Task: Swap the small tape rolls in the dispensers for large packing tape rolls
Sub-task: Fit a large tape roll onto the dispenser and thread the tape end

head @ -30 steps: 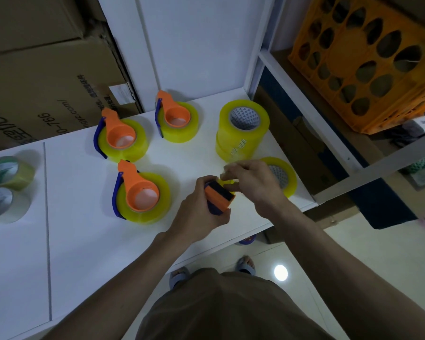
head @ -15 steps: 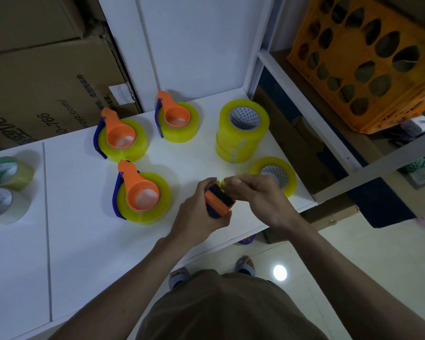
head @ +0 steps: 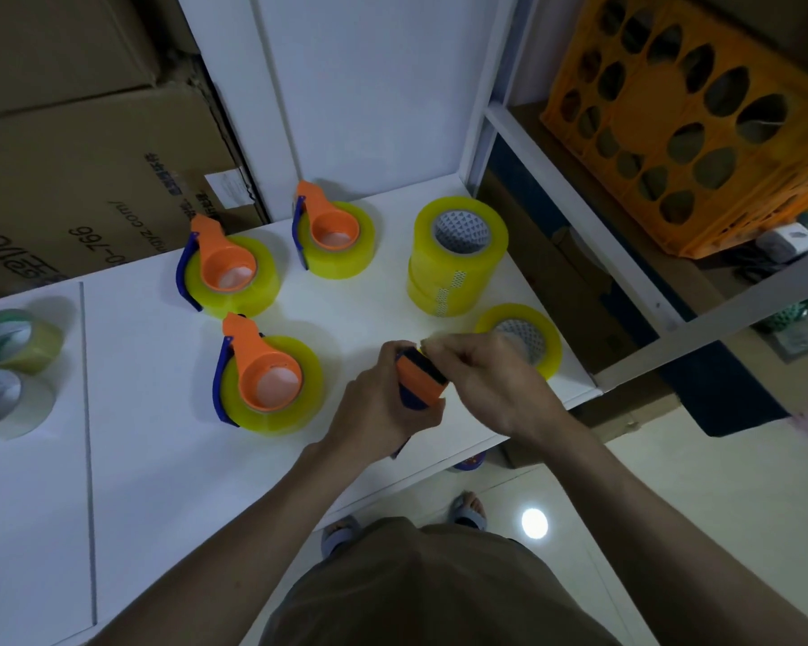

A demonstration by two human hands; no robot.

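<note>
Cardboard box far left of fingers, print partly legible: "0-766", rest unreadable. Two loose rolls at desk left edge. Three loaded orange dispensers left of fingers. Left hand grips fourth dispenser; right hand pinches its tip. Stacked large rolls beyond fingers, count unclear; single flat roll under right hand.

A white table carries three loaded orange dispensers; two stacked yellow rolls; one flat roll; two paler rolls at its left edge.
</note>
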